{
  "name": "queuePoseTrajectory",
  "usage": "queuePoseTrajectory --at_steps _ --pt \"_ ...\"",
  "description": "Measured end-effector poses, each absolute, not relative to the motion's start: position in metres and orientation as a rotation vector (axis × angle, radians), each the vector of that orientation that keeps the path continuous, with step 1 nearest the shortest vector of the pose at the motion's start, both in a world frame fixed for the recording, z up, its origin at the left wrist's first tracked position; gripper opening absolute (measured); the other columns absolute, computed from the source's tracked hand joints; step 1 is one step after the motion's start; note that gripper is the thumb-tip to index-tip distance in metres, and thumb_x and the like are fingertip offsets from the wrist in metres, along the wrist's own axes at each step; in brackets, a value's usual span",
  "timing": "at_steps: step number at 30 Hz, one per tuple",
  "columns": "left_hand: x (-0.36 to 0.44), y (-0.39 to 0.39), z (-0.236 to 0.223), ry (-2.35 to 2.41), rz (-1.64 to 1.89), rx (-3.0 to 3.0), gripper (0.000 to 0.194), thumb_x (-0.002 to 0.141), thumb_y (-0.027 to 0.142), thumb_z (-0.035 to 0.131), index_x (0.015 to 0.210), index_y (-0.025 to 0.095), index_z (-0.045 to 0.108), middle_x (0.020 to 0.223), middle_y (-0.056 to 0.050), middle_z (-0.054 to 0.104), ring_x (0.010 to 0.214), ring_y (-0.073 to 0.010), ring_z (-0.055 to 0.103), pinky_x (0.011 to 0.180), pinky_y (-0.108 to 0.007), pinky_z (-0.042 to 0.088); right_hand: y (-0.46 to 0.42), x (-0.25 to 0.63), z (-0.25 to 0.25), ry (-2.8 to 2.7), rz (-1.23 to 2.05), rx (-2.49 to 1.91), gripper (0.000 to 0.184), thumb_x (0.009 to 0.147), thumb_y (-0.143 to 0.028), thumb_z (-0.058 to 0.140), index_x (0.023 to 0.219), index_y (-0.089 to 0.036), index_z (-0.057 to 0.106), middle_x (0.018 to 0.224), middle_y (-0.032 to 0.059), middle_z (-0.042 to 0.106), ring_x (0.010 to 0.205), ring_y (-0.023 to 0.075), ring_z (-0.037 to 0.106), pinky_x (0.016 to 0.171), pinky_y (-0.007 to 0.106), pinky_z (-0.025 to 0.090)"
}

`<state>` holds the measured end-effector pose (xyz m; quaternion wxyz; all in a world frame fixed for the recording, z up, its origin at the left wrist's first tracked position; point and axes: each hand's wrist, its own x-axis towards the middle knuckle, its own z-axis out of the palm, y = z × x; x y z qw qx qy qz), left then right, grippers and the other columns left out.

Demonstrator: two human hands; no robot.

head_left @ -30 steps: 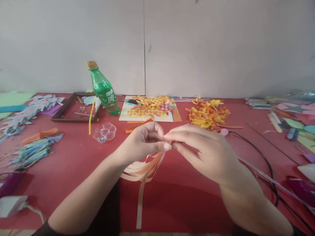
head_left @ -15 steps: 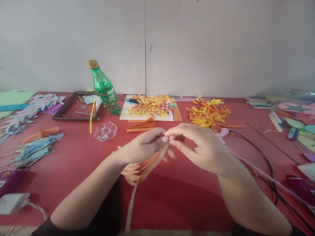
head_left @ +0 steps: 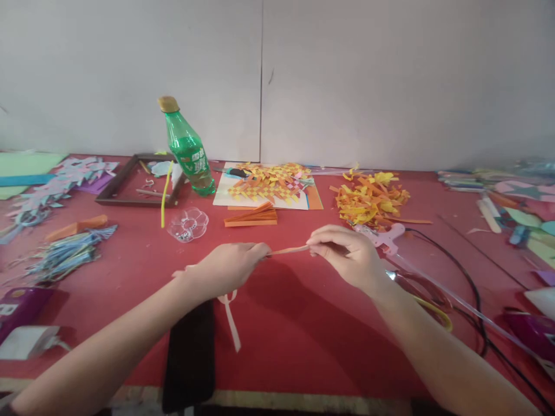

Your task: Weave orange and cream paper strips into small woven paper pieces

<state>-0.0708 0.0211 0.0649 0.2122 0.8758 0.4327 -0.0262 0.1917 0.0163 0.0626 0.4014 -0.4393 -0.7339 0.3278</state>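
Note:
Between my two hands a narrow orange paper strip (head_left: 289, 250) is stretched roughly level above the red table (head_left: 299, 358). My left hand (head_left: 228, 267) is closed round its left end. The fingertips of my right hand (head_left: 344, 251) pinch the other end. Under my left hand hangs a pale paper strip (head_left: 233, 326) with a curled top; the rest of that bunch is hidden behind the hand. Beyond my hands lies a stack of folded orange strips (head_left: 251, 216). A dark phone (head_left: 189, 358) lies below my left forearm.
A green bottle (head_left: 191, 153) leans beside a dark frame (head_left: 134, 202). Behind are woven yellow-orange paper (head_left: 264, 184) and a heap of strips (head_left: 370, 199). Nearby are a clear bead tray (head_left: 188, 224), blue strips (head_left: 71, 251), a pink glue gun (head_left: 384, 237) and its black cable (head_left: 466, 277).
My hands, close together before, have moved apart with the orange strip drawn out between them. The paper bunch is now mostly hidden by my left hand. The phone shows more fully.

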Motion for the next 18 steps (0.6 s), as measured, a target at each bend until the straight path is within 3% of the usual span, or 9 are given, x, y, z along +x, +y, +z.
queuePoseTrajectory --at_steps 4,6,9,14,18 --pt "-0.09 0.024 0.066 1.235 -0.287 2.387 0.017 0.093 0.019 0.035 0.095 0.022 0.052 0.076 -0.001 0.066 0.052 -0.0149 0.06 0.049 -0.023 0.037 0.013 0.202 0.036 -1.708 0.904 -1.182 0.013 0.087 -0.029 0.063 0.081 -0.02 0.07 0.082 0.005 0.068 0.066 0.0144 0.065 0.063 0.028 0.056" --pt "-0.1 0.027 0.064 1.234 -0.334 2.411 0.017 0.091 0.017 0.036 0.092 0.021 0.053 0.078 -0.002 0.068 0.059 -0.0173 0.064 0.05 -0.025 0.039 0.013 0.209 0.024 -1.658 0.899 -1.237 0.013 0.085 -0.03 0.064 0.08 -0.02 0.07 0.078 0.0042 0.068 0.065 0.0147 0.065 0.063 0.028 0.056" --pt "-0.116 0.032 0.056 1.278 -0.293 2.569 0.02 0.088 0.013 0.039 0.094 0.02 0.057 0.097 -0.008 0.07 0.088 -0.0241 0.067 0.063 -0.029 0.046 0.015 0.217 0.006 -1.638 0.837 -1.343 0.014 0.083 -0.033 0.065 0.08 -0.02 0.07 0.08 0.0049 0.07 0.07 0.0175 0.067 0.068 0.031 0.056" --pt "-0.14 0.035 0.043 1.399 -0.298 2.706 0.027 0.083 0.007 0.039 0.094 0.016 0.062 0.099 -0.012 0.066 0.095 -0.027 0.064 0.075 -0.037 0.051 0.012 0.222 -0.014 -1.776 0.701 -1.426 0.014 0.085 -0.032 0.061 0.083 -0.022 0.071 0.089 0.0061 0.073 0.084 0.0213 0.069 0.081 0.037 0.054" --pt "-0.139 0.021 0.047 1.537 -0.145 2.831 0.05 0.069 0.004 0.048 0.118 0.005 0.059 0.125 -0.022 0.058 0.12 -0.036 0.051 0.101 -0.049 0.042 0.011 0.22 -0.018 -1.792 0.681 -1.415 0.014 0.086 -0.03 0.059 0.083 -0.022 0.07 0.089 0.0064 0.073 0.084 0.0212 0.069 0.08 0.036 0.054"
